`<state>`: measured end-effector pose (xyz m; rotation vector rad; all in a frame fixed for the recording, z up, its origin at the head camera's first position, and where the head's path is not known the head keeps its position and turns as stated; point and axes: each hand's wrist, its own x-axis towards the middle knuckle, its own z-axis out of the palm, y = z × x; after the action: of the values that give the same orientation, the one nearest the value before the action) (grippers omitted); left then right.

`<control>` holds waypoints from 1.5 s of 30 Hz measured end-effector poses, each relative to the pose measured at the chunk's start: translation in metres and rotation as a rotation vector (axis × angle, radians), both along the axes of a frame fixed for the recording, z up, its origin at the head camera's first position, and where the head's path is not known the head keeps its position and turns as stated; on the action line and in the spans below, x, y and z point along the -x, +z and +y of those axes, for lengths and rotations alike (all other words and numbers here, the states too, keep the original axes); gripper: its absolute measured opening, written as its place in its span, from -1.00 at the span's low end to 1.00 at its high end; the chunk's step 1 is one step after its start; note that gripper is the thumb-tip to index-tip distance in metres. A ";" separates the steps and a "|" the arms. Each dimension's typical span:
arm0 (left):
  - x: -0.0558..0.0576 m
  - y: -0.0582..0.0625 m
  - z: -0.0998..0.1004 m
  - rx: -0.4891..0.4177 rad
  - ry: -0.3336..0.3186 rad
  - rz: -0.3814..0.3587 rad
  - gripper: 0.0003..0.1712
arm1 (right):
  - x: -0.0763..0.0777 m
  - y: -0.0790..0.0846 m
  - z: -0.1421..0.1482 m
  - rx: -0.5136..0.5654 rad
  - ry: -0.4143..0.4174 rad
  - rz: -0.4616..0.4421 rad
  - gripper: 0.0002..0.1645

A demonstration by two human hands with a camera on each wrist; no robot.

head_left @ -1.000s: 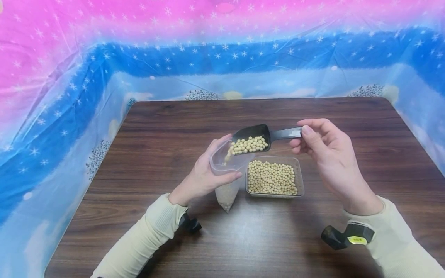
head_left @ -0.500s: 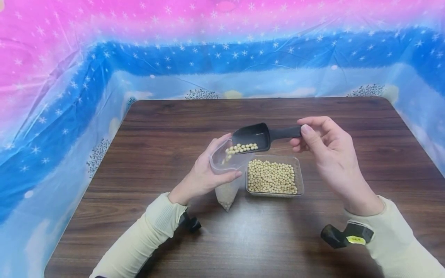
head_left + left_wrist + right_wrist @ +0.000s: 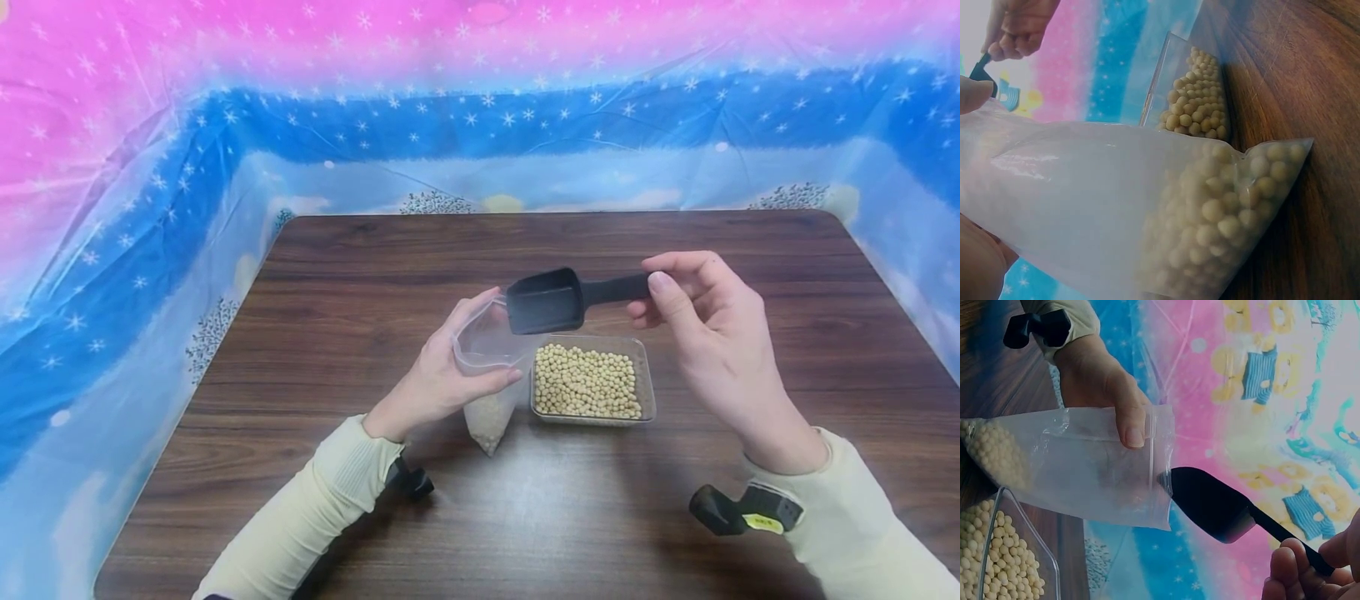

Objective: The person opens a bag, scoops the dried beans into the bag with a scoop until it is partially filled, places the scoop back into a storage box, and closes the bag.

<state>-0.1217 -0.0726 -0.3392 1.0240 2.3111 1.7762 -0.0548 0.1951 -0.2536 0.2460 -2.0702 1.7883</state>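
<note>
My left hand (image 3: 438,375) grips a clear zip-top plastic bag (image 3: 1091,462) near its rim, thumb on the near side, holding the mouth wide. Soybeans (image 3: 1204,225) fill the lower end of the bag, which hangs down to the table. With thumb and fingers my right hand (image 3: 720,333) pinches the handle end of a black scoop (image 3: 547,302). No beans show in the scoop; its lip is just inside the bag's mouth in the right wrist view. Beside the bag stands a clear rectangular container (image 3: 647,392) with many soybeans (image 3: 588,379) in it.
Everything is over a dark wood-grain table (image 3: 360,267). A pink and blue patterned cloth (image 3: 480,117) hangs behind the table and along its sides. Black cameras (image 3: 716,508) are strapped at both wrists.
Soybeans have run out of the scoop into the bag, and the scoop now looks bare. The scoop has tilted toward the bag. My left hand and the container have stayed put.
</note>
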 end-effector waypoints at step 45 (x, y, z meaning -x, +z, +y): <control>0.000 -0.002 0.002 -0.025 -0.019 -0.020 -0.01 | -0.020 -0.042 0.005 -0.854 -0.327 0.046 -0.85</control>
<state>-0.1213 -0.0706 -0.3408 1.0236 2.2660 1.8039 -0.0353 0.2003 -0.2959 0.1546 -2.5380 0.6378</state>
